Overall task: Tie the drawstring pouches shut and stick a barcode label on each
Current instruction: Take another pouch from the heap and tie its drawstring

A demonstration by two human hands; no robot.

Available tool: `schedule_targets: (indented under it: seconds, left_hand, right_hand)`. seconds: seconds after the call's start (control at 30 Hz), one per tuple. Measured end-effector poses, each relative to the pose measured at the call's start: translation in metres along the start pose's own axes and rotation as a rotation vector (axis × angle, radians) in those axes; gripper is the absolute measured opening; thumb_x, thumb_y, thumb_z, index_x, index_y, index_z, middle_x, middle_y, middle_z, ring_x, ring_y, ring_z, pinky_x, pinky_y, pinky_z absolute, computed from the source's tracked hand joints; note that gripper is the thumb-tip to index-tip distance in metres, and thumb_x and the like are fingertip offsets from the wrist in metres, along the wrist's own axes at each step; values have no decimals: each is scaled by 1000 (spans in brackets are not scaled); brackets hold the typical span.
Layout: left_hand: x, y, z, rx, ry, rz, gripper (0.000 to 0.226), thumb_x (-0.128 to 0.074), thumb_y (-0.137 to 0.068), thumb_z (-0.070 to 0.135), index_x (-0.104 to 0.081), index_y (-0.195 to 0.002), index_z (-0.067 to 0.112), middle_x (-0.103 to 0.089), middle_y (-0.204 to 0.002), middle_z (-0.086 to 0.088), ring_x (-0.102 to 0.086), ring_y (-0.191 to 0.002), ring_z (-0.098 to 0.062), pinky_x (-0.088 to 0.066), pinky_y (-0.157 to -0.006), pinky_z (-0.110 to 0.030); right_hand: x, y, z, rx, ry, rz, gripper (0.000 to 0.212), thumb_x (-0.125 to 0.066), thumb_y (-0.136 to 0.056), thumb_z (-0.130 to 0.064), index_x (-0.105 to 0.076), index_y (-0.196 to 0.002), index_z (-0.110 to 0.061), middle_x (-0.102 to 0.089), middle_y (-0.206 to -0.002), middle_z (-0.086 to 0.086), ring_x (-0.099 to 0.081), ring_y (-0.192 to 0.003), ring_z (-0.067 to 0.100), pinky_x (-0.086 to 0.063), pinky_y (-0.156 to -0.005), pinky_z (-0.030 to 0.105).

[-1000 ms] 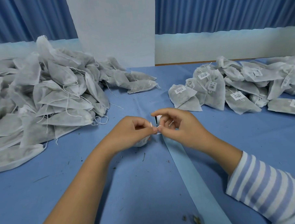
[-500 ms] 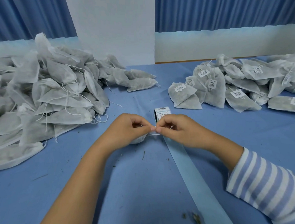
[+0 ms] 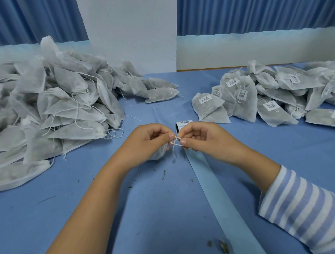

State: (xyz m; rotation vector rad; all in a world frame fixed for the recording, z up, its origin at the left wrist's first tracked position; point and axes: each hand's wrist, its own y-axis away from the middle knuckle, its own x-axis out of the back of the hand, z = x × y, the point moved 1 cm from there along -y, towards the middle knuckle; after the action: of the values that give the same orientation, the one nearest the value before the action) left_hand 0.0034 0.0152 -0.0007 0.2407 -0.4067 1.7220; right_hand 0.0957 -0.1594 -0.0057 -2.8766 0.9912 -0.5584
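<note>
A small white drawstring pouch (image 3: 158,153) sits on the blue table under my left hand (image 3: 146,140), mostly hidden by it. Its white drawstring (image 3: 174,143) runs between my two hands, with loose ends hanging down. My left hand pinches the string at its fingertips. My right hand (image 3: 201,138) pinches the other part of the string just to the right. A roll of barcode labels (image 3: 183,123) stands right behind my hands, and its empty pale blue backing strip (image 3: 219,197) trails toward me.
A big heap of unlabelled pouches (image 3: 46,105) fills the left of the table. Labelled pouches (image 3: 257,96) lie piled at the right. Bits of dried herb (image 3: 221,245) litter the blue tablecloth (image 3: 147,214). A white panel (image 3: 131,32) stands at the back.
My hands have dropped slightly and drawn a little apart, so the drawstring now shows between the fingertips with its ends hanging. The label roll behind them is uncovered.
</note>
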Motion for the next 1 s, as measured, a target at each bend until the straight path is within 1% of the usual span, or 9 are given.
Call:
schedule_targets:
  seconds: [0.03, 0.1, 0.3, 0.47, 0.57, 0.73, 0.83, 0.9, 1.0]
  left_hand:
    - [0, 0, 0, 15, 21, -11, 19, -59, -97, 9, -67, -89, -6, -62, -77, -34, -53, -71, -26, -48, -63, -13]
    - [-2, 1, 0, 49, 41, -25, 21, -57, -98, 9, -64, -90, -10, -55, -82, -45, -50, -74, -31, -50, -63, -14]
    - [-6, -1, -3, 102, 75, -34, 27, -55, -100, 12, -61, -94, -14, -52, -85, -49, -46, -76, -32, -49, -63, -12]
    - [-6, -1, -2, 106, 83, -33, 28, -56, -99, 14, -62, -92, -12, -51, -87, -50, -46, -75, -31, -49, -63, -13]
    - [-8, 0, 3, 92, 64, -34, 22, -56, -99, 12, -66, -84, -2, -54, -88, -49, -48, -74, -30, -48, -63, -12]
    - [-7, 1, 4, 98, 52, -12, 19, -60, -97, 12, -69, -87, -2, -61, -92, -41, -52, -75, -29, -49, -63, -12]
    - [-5, -1, 3, 112, 61, -4, 15, -63, -95, 14, -70, -85, 4, -69, -78, -16, -59, -71, -20, -50, -64, -14]
    - [-4, -1, 1, 150, 79, 3, 14, -64, -94, 18, -70, -86, 7, -69, -76, 0, -63, -64, -11, -51, -61, -16]
    - [-2, -2, 0, 216, 101, 38, 18, -56, -99, 18, -68, -95, 5, -70, -82, 3, -64, -62, -5, -52, -63, -17]
  right_hand:
    - [0, 0, 1, 34, 21, 28, 11, -65, -90, -4, -65, -93, -14, -66, -82, 3, -62, -75, 10, -49, -69, 24]
    - [-1, 0, 2, 118, 138, 97, 14, -64, -89, 0, -63, -89, -14, -64, -83, 5, -59, -74, 17, -50, -72, 34]
    - [-6, 1, 6, 235, 455, 195, 21, -67, -83, 0, -72, -85, -20, -66, -83, -5, -60, -73, 8, -49, -72, 19]
    - [-10, 2, 8, 179, 354, 235, 11, -74, -80, -8, -77, -84, -17, -69, -80, -6, -64, -71, 8, -53, -73, 21]
    - [-14, 3, 7, 139, 271, 271, 6, -82, -76, -19, -78, -80, -19, -70, -76, -8, -65, -71, 6, -52, -71, 19]
    - [-13, 1, 9, 62, 169, 250, 3, -79, -80, -17, -80, -83, -16, -75, -78, -8, -64, -69, -3, -45, -68, 9]
    - [-12, 0, 10, 24, 106, 215, 3, -77, -83, -16, -79, -84, -15, -75, -76, -9, -60, -64, -5, -42, -64, 8]
    - [-10, 0, 10, 12, 79, 216, 4, -76, -83, -16, -79, -82, -19, -74, -75, -8, -61, -66, -2, -46, -65, 13]
    - [-6, -1, 8, 27, 57, 222, 10, -75, -83, -14, -78, -80, -24, -75, -81, -4, -65, -74, 5, -53, -77, 26]
